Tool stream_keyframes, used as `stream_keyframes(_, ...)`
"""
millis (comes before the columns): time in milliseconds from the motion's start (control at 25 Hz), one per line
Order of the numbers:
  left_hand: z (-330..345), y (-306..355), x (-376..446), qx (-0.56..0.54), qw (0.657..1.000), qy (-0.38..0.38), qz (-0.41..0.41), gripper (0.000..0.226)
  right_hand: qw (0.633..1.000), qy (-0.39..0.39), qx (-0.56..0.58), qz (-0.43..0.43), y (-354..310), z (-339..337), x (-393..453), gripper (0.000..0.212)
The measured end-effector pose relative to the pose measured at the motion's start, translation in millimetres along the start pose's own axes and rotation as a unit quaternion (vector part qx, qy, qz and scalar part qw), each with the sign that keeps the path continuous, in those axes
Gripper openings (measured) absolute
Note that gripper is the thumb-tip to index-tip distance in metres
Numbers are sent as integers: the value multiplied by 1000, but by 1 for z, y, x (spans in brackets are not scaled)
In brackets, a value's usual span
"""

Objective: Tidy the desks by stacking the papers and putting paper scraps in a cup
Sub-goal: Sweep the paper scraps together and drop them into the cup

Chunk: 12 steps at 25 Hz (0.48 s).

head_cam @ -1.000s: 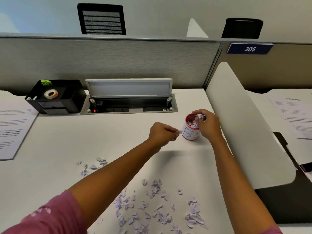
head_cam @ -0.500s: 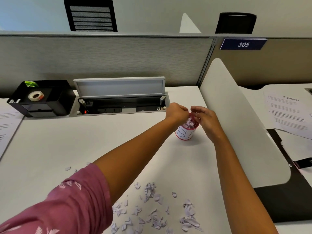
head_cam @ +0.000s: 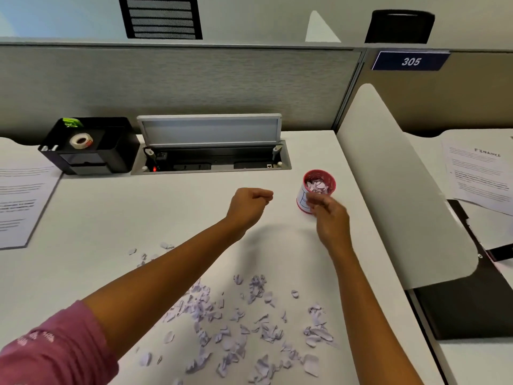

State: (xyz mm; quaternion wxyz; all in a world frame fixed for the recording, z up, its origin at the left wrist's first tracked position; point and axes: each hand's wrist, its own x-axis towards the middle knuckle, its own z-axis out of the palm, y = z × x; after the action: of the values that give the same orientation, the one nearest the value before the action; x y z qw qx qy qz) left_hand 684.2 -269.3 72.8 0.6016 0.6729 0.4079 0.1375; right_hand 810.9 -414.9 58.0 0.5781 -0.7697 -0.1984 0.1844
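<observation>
A red cup [head_cam: 319, 179] with a white label stands on the white desk [head_cam: 138, 218], partly filled with pale paper scraps. My left hand [head_cam: 248, 205] hovers left of the cup with fingers curled into a loose fist, holding nothing visible. My right hand [head_cam: 329, 215] sits just in front of the cup, fingers loosely curled and blurred, empty as far as I can see. Several lilac paper scraps [head_cam: 236, 323] lie scattered on the near part of the desk. A printed sheet [head_cam: 19, 201] lies at the left edge, another sheet [head_cam: 480, 173] on the right desk.
A black organiser [head_cam: 88, 145] with a tape roll stands at the back left. An open cable tray [head_cam: 211, 159] with a raised lid sits at the back centre. A curved white divider [head_cam: 399, 190] separates the right desk, where a black folder [head_cam: 466, 301] lies.
Both hands have pulled back from the cup's rim toward me; the left moved left, the right dropped in front of the cup. The camera view shifted slightly.
</observation>
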Motion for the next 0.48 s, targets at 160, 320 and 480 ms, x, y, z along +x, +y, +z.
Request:
stream_keyframes(160, -34, -37, -36, 94, 995, 29, -1, 35, 993, -94, -76, 7, 27, 31, -56, 34)
stream_keyframes(320, -71, -76, -67, 189, 975, 116, 24, 32, 986, -106, -132, -2, 44, 39, -104, 28)
stream_keyframes(480, -102, -129, -96, 213, 957, 196, -3, 42, 981, -48, -188, -32, 54, 27, -127, 25)
